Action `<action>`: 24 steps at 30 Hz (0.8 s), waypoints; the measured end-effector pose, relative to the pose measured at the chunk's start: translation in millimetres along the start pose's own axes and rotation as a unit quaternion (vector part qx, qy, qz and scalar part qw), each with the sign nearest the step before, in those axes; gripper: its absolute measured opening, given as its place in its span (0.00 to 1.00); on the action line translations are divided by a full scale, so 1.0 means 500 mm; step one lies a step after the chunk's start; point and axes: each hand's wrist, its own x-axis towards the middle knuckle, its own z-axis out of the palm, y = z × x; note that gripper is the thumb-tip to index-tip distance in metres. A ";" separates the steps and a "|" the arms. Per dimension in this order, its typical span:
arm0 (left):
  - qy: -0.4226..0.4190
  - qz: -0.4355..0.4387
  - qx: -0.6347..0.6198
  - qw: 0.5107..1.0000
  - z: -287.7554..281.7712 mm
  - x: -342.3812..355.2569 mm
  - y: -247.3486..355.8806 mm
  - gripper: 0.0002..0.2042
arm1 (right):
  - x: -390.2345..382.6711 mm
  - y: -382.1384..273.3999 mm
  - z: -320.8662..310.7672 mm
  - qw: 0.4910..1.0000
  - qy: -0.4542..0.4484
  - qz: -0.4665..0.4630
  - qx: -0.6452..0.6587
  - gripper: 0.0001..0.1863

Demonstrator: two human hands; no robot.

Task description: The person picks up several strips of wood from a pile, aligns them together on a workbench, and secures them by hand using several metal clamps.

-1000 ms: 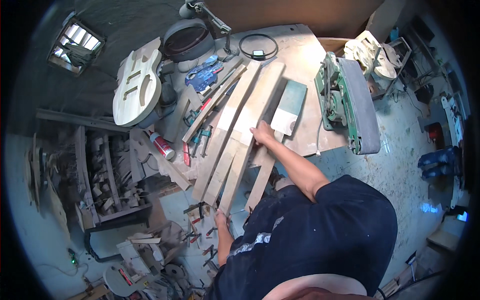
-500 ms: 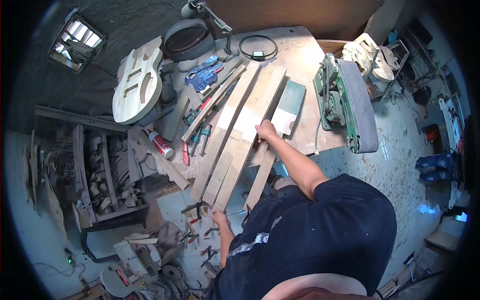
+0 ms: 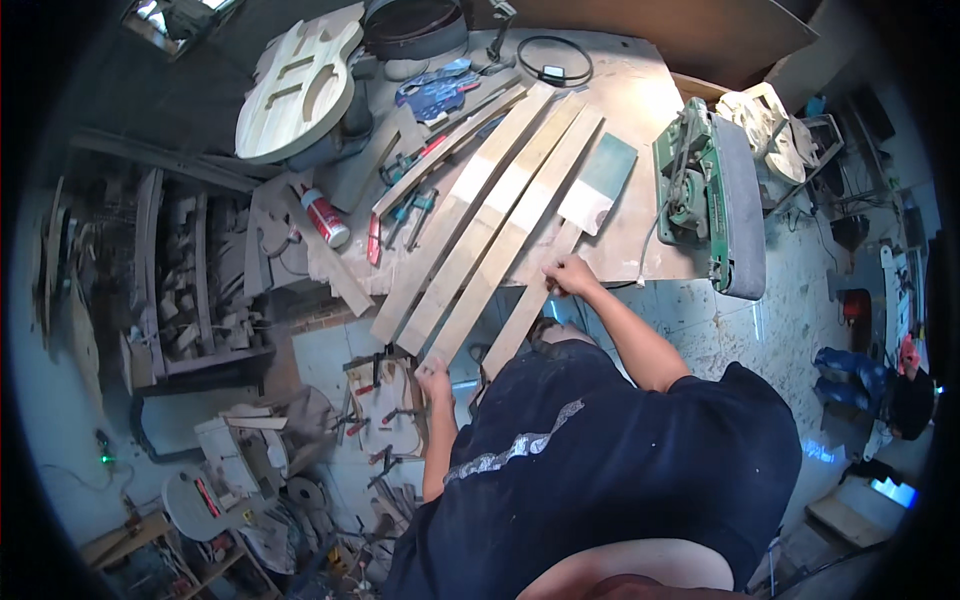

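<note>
Three long pale wooden planks lie side by side on the workbench, slanting toward me: a left plank (image 3: 450,215), a middle plank (image 3: 485,240) and a right plank (image 3: 530,215), with dark gaps between them. My left hand (image 3: 433,380) is closed on the near end of the right plank, past the bench's edge. My right hand (image 3: 570,276) has its fingers curled in a pinch at the edge of a narrow wooden strip (image 3: 518,328), which juts off the bench toward me. Beyond that strip lies a flat piece (image 3: 604,180), part green and part pale wood.
A green belt sander (image 3: 700,190) stands at the bench's right. To the left are a guitar body (image 3: 300,90), a red-and-white bottle (image 3: 325,215) and several clamps (image 3: 410,215). A rack of wood scraps (image 3: 200,270) is at far left; more clamps lie below the bench.
The planks have spread apart, with gaps now showing between all three. My right hand has left the planks and moved nearer to me, onto the narrow strip. My left hand stays at a plank's near end.
</note>
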 end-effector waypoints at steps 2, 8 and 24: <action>-0.038 -0.006 -0.063 0.997 0.019 -0.005 -0.016 0.23 | -0.019 0.033 0.019 0.999 -0.027 0.028 0.004 0.16; -0.110 -0.023 -0.128 0.985 0.023 -0.024 0.038 0.24 | -0.038 0.082 0.055 0.986 -0.056 0.139 0.071 0.20; -0.148 -0.052 -0.110 0.981 -0.083 -0.003 -0.005 0.25 | -0.061 0.198 0.150 0.994 -0.019 0.094 0.045 0.22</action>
